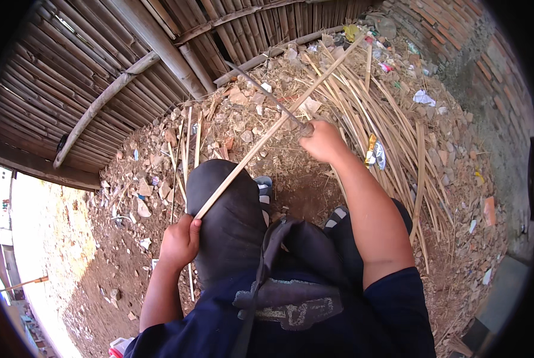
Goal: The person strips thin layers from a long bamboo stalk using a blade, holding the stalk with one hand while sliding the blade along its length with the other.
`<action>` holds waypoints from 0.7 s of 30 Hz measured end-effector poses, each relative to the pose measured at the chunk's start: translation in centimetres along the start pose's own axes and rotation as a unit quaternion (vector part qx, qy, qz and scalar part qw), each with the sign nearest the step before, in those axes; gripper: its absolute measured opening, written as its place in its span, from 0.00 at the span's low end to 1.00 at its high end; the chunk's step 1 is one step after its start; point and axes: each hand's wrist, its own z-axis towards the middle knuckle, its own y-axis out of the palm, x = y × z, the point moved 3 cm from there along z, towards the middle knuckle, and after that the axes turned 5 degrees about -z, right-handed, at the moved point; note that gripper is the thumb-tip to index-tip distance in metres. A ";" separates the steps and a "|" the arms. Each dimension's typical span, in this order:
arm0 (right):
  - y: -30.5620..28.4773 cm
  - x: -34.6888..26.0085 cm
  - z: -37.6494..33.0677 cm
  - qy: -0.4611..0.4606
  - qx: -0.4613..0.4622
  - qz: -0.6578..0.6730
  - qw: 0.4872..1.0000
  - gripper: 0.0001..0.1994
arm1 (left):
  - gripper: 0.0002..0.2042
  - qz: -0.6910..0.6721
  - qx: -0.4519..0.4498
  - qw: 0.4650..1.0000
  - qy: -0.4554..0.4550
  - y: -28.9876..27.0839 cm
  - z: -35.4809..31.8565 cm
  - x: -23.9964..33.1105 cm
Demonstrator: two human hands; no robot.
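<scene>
My left hand (180, 241) is closed round the near end of a long pale bamboo strip (243, 162). The strip slants away over my left knee to the far right, towards a pile of similar strips. My right hand (323, 142) grips the handle of a long, thin-bladed knife (269, 93), whose blade points to the far left. Blade and strip cross just beyond my right hand; whether the edge is biting into the bamboo, I cannot tell.
Cut bamboo strips (392, 143) lie heaped on the right, with a few more (186, 140) beyond my left knee. Rubble and litter cover the dirt. A bamboo-slat wall (100, 71) stands at far left, a brick wall (494, 89) at right. A yellow-silver wrapper (372, 151) rests on the heap.
</scene>
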 end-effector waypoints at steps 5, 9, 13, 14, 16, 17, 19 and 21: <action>0.7 -1.2 -1.5 -0.037 -0.023 -0.077 0.996 0.18 | 0.16 0.026 -0.022 0.999 0.003 -1.0 0.0 0.4; 2.1 -5.3 -4.4 -0.182 -0.036 -0.166 0.969 0.11 | 0.17 0.026 -0.011 1.000 -0.003 -0.5 -0.6 -0.2; 0.1 2.1 0.6 0.021 -0.009 0.046 0.999 0.14 | 0.17 -0.026 -0.016 0.999 0.009 -0.8 0.3 -0.3; -0.4 2.7 0.7 0.016 0.017 0.031 0.999 0.15 | 0.17 -0.012 -0.034 0.999 -0.007 -1.1 0.1 -0.4; -0.6 3.3 1.1 0.011 0.048 0.017 0.999 0.17 | 0.17 0.001 -0.036 0.999 0.003 -1.5 0.5 0.0; -0.2 1.2 0.1 0.010 -0.004 -0.006 1.000 0.18 | 0.17 0.007 -0.034 0.999 -0.003 -1.5 0.3 0.1; 2.2 -0.6 -1.2 -0.060 -0.011 -0.047 0.997 0.17 | 0.17 0.010 -0.026 1.000 0.001 -1.1 0.2 0.5; 2.4 -4.3 -3.3 -0.115 -0.063 -0.101 0.986 0.16 | 0.16 0.007 -0.018 1.000 -0.007 -0.6 -0.3 0.1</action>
